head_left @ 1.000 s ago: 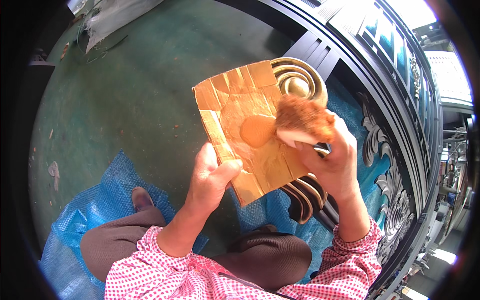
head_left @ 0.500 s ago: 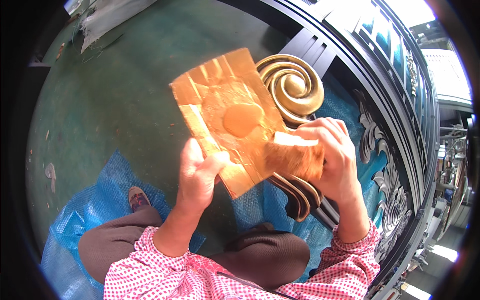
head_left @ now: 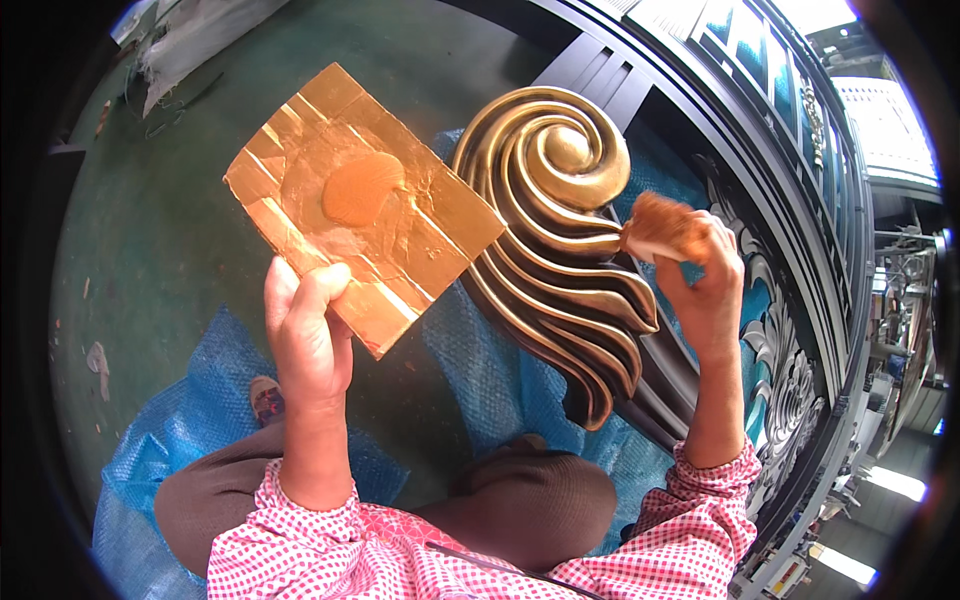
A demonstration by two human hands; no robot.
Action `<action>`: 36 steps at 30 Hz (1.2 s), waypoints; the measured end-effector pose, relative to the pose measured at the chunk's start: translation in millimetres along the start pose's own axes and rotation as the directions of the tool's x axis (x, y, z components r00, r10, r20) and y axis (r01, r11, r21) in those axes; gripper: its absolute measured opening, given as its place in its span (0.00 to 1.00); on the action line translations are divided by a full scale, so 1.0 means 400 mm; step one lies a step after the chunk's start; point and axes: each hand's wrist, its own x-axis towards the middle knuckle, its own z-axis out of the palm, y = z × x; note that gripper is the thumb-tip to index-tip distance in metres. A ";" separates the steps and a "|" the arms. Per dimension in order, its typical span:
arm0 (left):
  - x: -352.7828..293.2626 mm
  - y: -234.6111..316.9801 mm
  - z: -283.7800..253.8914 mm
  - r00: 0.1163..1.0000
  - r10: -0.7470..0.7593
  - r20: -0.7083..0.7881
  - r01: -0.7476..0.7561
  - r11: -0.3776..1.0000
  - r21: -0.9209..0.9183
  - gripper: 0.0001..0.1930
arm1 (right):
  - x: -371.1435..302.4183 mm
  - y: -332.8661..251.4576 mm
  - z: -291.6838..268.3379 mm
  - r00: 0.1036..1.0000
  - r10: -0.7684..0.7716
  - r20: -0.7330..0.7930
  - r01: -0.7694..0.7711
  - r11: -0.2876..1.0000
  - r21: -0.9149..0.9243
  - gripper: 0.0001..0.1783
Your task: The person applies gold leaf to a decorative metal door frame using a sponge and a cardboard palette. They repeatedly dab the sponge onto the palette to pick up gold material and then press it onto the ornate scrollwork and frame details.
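Note:
My left hand (head_left: 312, 335) grips the lower edge of a gold-coated piece of cardboard (head_left: 430, 215), thumb on top. A puddle of gold paint (head_left: 362, 190) lies in the middle of it. In my right hand (head_left: 712, 285) is a pale, block-like paint pad (head_left: 668, 228) with a gold-brown, fuzzy face, blurred; whether it is sponge or bristle I cannot tell. The pad is close to the right side of a carved scroll ornament (head_left: 572, 150), whose dark grooves run between gold ridges. Whether they touch is unclear. The cardboard's right corner overlaps the ornament's left edge in view.
Blue bubble wrap (head_left: 185, 440) lies around my folded legs and under the ornament. Dark metal framework (head_left: 600, 75) with silver-grey leaf carvings (head_left: 785, 400) rises at the right. The green floor (head_left: 160, 240) spreads left, with white sheeting (head_left: 195, 45) at the far left.
My left hand has moved the cardboard left and slightly up, uncovering more of the ornament. My right hand has lifted the pad off the cardboard and carried it up and right.

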 end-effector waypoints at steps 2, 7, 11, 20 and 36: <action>-0.001 -0.003 0.002 1.000 -0.025 0.001 0.025 1.000 -0.013 0.19 | 0.000 -0.009 0.014 0.998 0.010 -0.065 -0.003 0.993 0.114 0.15; 0.008 0.018 0.005 0.999 -0.033 -0.007 0.033 0.999 -0.041 0.16 | 0.020 -0.021 0.032 0.993 -0.120 -0.014 0.120 0.993 0.002 0.13; 0.005 0.016 0.006 0.999 -0.028 -0.045 0.026 0.998 -0.051 0.17 | 0.010 0.001 0.011 0.996 0.006 -0.090 0.001 0.997 0.083 0.14; 0.007 0.020 -0.009 0.997 -0.012 -0.070 0.009 0.999 -0.047 0.16 | 0.049 -0.001 0.019 0.998 0.053 -0.019 -0.051 0.996 0.077 0.13; 0.024 0.002 -0.006 0.999 -0.011 -0.032 0.011 1.000 0.006 0.17 | 0.011 -0.011 0.017 0.997 -0.072 -0.009 0.072 0.995 0.061 0.16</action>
